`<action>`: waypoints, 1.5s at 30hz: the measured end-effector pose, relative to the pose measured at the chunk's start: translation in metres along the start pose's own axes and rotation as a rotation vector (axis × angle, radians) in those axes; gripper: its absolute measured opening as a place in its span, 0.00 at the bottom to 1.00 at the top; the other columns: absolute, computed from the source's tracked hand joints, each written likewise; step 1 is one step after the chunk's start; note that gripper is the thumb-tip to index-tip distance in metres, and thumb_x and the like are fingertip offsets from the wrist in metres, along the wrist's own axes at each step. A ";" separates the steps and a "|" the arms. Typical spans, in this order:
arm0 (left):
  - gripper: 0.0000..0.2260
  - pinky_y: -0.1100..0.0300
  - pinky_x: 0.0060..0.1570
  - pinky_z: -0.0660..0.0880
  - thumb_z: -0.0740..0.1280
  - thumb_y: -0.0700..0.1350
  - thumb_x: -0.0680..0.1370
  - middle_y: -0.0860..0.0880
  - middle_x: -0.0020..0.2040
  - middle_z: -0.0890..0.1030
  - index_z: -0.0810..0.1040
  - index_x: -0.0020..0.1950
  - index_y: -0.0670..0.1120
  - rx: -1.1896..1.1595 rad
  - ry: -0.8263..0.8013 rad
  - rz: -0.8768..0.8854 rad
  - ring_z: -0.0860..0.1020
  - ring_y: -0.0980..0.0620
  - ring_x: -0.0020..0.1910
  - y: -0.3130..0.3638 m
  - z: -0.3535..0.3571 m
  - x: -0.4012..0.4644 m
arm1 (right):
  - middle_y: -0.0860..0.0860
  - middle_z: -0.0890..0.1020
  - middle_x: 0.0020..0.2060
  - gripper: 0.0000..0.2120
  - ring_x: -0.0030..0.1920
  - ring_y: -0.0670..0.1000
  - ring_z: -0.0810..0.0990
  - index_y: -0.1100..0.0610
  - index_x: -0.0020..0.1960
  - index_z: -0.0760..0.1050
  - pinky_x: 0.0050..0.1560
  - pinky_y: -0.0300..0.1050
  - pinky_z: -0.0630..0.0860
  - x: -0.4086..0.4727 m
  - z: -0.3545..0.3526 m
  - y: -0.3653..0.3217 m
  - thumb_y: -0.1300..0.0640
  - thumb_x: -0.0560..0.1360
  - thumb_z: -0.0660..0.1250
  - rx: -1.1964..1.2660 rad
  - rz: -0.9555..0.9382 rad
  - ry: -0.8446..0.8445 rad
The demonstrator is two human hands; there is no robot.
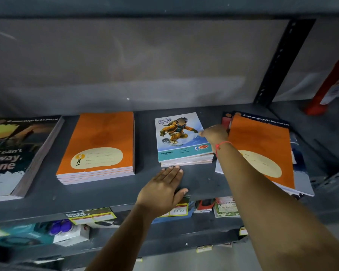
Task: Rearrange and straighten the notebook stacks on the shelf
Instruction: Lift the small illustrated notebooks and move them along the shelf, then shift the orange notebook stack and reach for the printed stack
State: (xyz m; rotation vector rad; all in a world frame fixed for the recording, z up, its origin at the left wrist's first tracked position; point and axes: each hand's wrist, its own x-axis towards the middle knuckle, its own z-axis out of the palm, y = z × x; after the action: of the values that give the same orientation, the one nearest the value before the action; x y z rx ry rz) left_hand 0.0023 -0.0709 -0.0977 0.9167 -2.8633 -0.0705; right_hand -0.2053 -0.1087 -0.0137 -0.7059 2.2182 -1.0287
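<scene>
On the grey shelf point(110, 194) lie several notebook stacks. A small stack topped by a snowboarder cover point(181, 137) sits in the middle. My left hand point(162, 189) lies flat on the shelf, fingertips touching the stack's front edge. My right hand point(213, 133) rests against the stack's right side, fingers pointing at the cover. An orange-covered stack point(100, 147) lies to the left, squared up. At the right an orange notebook point(262, 151) lies skewed on an untidy pile. A dark-covered stack point(16, 153) sits at the far left.
A slotted metal upright point(282, 61) stands at the back right, with a red object point(329, 85) beyond it. The shelf above hangs low overhead. Price tags point(92, 216) line the shelf's front edge, and packaged goods sit on the shelf below.
</scene>
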 end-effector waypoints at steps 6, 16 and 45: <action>0.28 0.63 0.67 0.36 0.47 0.60 0.78 0.48 0.77 0.56 0.52 0.75 0.48 -0.011 0.020 0.004 0.53 0.52 0.76 0.000 0.001 0.000 | 0.52 0.67 0.27 0.19 0.28 0.47 0.66 0.56 0.28 0.62 0.26 0.36 0.60 0.005 0.008 0.011 0.58 0.77 0.60 -0.304 -0.166 0.131; 0.28 0.63 0.68 0.37 0.47 0.60 0.78 0.48 0.77 0.57 0.54 0.75 0.47 -0.012 0.048 0.007 0.55 0.52 0.76 0.000 0.003 0.000 | 0.61 0.82 0.50 0.09 0.46 0.57 0.80 0.62 0.51 0.75 0.33 0.35 0.67 -0.005 0.003 0.018 0.57 0.76 0.63 -0.438 -0.272 0.193; 0.10 0.57 0.44 0.73 0.60 0.43 0.78 0.41 0.55 0.80 0.74 0.55 0.39 -0.514 -0.168 -0.569 0.75 0.47 0.43 0.140 -0.049 0.162 | 0.63 0.79 0.56 0.13 0.50 0.61 0.78 0.66 0.57 0.75 0.46 0.47 0.74 -0.019 -0.162 0.135 0.64 0.73 0.62 0.114 0.291 0.356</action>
State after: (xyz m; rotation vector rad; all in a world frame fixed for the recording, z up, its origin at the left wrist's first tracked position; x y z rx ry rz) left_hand -0.2015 -0.0515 -0.0185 1.5965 -2.4099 -0.9210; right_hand -0.3336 0.0591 -0.0307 -0.1465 2.4421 -1.1878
